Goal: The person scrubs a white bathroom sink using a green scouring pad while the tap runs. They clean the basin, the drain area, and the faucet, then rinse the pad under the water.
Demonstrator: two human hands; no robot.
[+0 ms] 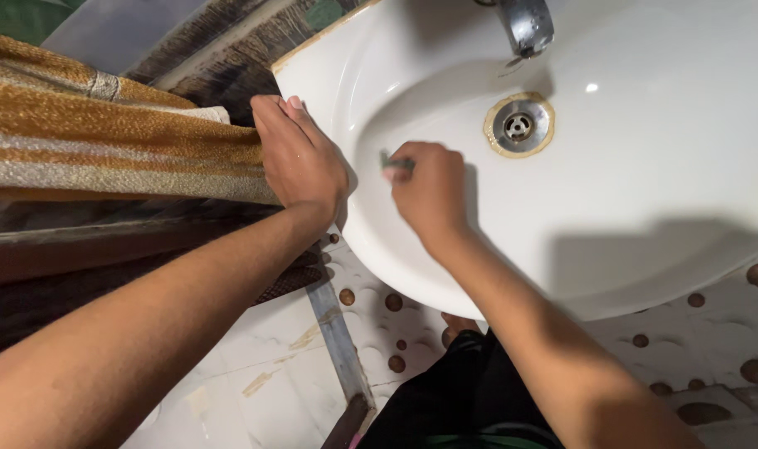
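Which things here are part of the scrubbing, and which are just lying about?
In use: right hand pressing a green scrub pad inside the white sink; left hand braced on the sink's rim.

Lying about: striped brown cloth, tap, drain, spotted floor tiles.

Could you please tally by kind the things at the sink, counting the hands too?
Hands: 2, left hand on the rim, right hand in the basin
White sink: 1
Tap: 1
Drain: 1
Green scrubber: 1
Striped towel: 1
Total: 7
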